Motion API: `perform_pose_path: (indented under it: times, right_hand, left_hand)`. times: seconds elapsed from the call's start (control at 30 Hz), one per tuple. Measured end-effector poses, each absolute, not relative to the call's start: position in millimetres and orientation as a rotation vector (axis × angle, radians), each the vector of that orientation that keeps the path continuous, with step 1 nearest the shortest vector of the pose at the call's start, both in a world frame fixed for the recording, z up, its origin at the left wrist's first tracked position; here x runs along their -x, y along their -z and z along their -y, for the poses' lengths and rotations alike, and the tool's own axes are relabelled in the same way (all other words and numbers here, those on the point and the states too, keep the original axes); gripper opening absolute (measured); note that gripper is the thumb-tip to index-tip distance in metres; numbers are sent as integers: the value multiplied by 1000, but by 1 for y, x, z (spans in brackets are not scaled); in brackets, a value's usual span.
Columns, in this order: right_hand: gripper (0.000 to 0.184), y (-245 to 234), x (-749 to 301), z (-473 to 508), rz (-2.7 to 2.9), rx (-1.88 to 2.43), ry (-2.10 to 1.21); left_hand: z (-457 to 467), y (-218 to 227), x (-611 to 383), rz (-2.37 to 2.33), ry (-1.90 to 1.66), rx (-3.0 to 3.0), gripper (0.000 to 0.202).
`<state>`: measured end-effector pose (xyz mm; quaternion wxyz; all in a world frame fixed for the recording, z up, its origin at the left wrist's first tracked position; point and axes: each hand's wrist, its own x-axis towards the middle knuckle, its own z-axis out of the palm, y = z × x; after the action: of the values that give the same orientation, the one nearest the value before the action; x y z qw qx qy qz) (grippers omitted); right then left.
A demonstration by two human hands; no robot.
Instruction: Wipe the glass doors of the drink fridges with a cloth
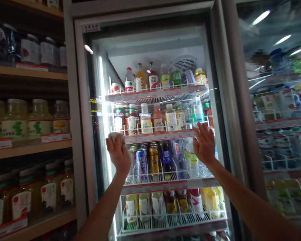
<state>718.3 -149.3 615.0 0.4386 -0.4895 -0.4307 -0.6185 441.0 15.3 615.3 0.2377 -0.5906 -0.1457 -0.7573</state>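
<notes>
My left hand (119, 152) is wrapped round a crumpled whitish cloth (116, 136), mostly covered by the fingers. It is in front of the left side of the fridge's glass door (155, 40), level with a shelf edge of bottles. On the right side, my right hand (204, 142) is raised with its fingers apart and nothing in it. Whether its fingers touch the glass I cannot tell. Behind the glass stand bottled drinks (145, 118) and cans, among them a blue can (141, 164) and a gold can (154, 160).
Wooden shelves (30, 147) on the left hold several large jars (40, 117) of drink. A metal door frame (224, 83) runs down the fridge's right side. Beyond it is another glass-fronted fridge (283, 110) with bottles and reflections.
</notes>
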Motion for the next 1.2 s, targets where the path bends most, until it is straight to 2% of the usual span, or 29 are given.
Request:
perform_pose_path:
  times: [0.03, 0.17, 0.2, 0.33, 0.4, 0.5, 0.53, 0.57, 0.7, 0.77, 0.9, 0.93, 1.07, 1.13, 1.2]
  right_hand:
    - [52, -615, -718, 150, 1072, 1210, 1541]
    - [52, -615, -719, 152, 1099, 1160, 1567]
    - [52, -615, -719, 153, 1103, 1158, 1568]
    - [52, -615, -719, 153, 1085, 1198, 1555]
    - [52, -614, -719, 153, 1092, 1188, 1551]
    - [53, -614, -720, 153, 1123, 1141, 1546]
    - [53, -614, -720, 153, 1129, 1134, 1542]
    - [54, -614, -720, 152, 1130, 1133, 1537]
    - [55, -615, -719, 152, 1124, 1147, 1526]
    - [55, -615, -719, 151, 1129, 1146, 1524]
    - [56, -615, -718, 150, 1135, 1140, 1491]
    - [56, -615, -718, 150, 1132, 1142, 1474]
    - [55, -617, -716, 158, 1154, 1111, 1370]
    - [53, -620, -719, 170, 1171, 1068, 1314]
    - [51, -621, -724, 184, 1117, 1022, 1302]
  left_hand:
    - [-11, -618, -448, 333, 2015, 1676, 52]
    - [4, -631, -470, -55, 1378, 1966, 51]
    - [3, -638, -469, -14, 1397, 1955, 51]
    - [-8, -664, -463, 385, 1939, 1702, 51]
    - [-5, -664, -468, 278, 1837, 1753, 51]
    - [5, -659, -480, -78, 1311, 1940, 50]
    - [6, -663, -483, -105, 1241, 1952, 50]
    - [6, -669, -484, -61, 1286, 1935, 50]
    - [7, -695, -494, 260, 1825, 1712, 50]
    - [14, -694, -508, 141, 1737, 1764, 49]
    - [35, -693, -536, -193, 1238, 1948, 45]
    - [38, -700, -541, -154, 1262, 1959, 43]
    - [49, -726, -562, 239, 1743, 1910, 41]
    - [59, -716, -576, 115, 1642, 1980, 42]
    - [69, -695, -588, -182, 1313, 2054, 43]
